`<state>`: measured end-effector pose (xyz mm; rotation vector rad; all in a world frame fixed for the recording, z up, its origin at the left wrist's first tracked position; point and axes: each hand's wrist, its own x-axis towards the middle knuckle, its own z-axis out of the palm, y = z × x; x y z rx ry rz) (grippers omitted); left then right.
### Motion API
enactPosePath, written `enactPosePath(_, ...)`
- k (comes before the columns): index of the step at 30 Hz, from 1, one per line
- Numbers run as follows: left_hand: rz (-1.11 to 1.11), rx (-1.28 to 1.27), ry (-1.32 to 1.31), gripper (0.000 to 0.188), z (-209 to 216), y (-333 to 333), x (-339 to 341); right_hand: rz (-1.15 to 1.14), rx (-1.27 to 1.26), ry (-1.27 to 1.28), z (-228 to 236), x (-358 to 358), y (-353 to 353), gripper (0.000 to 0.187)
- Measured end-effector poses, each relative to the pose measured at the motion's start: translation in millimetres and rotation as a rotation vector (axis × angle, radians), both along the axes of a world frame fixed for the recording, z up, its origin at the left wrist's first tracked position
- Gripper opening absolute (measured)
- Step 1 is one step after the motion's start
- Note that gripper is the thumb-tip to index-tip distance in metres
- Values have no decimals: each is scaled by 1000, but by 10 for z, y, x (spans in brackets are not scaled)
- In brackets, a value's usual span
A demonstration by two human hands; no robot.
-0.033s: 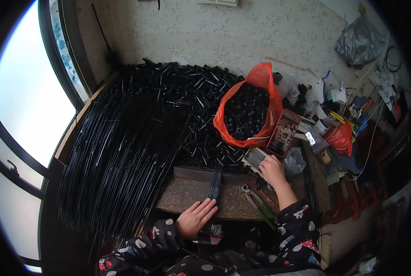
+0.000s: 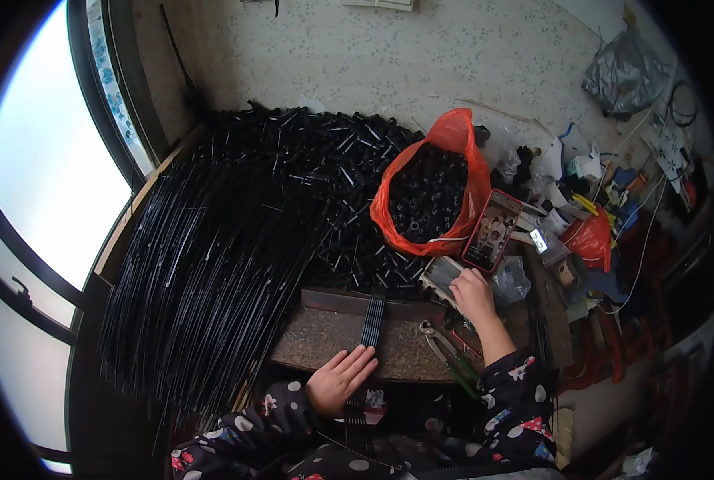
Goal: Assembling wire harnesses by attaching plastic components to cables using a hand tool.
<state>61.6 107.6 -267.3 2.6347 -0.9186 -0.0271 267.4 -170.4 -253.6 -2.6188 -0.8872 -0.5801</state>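
My left hand (image 2: 343, 378) lies flat across the near end of a row of thin black rods (image 2: 374, 320), its fingers stretched out side by side. The rods lie parallel on a speckled brown work board (image 2: 317, 336), their far ends at a dark raised bar (image 2: 337, 302). My right hand (image 2: 473, 294) is at a small pale-rimmed tray (image 2: 443, 276), just below a phone in a red case (image 2: 493, 230). Its fingers are curled together, and their tips are partly hidden, so what they pinch does not show. Pincers with green handles (image 2: 450, 360) lie on the board between my forearms.
Long black rods (image 2: 197, 280) cover the left side of the table. Behind the board spreads a heap of short black tubular parts (image 2: 309, 152). An open red plastic bag (image 2: 382, 210) holds more small black parts. Clutter, cables and another red bag (image 2: 593, 240) fill the right.
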Motion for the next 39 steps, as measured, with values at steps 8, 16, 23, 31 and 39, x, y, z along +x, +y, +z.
enactPosePath(8, 26, 34, 39, 89, -17, -21, -83, 52, 167, 109, 74, -171, 412, 8)
enactPosePath(16, 15, 26, 46, 90, -48, -24, -75, 191, 35, 288, -108, -377, 742, 19)
enactPosePath(23, 13, 5, 40, 89, -42, -8, -46, 164, 69, 316, -132, -364, 800, 18)
enactPosePath(31, 1, -7, 35, 88, -33, -9, -33, 176, 76, 279, -140, -308, 901, 13)
enactPosePath(39, 7, 21, 59, 88, -13, 1, -57, 370, -121, -37, 44, -175, 444, 11)
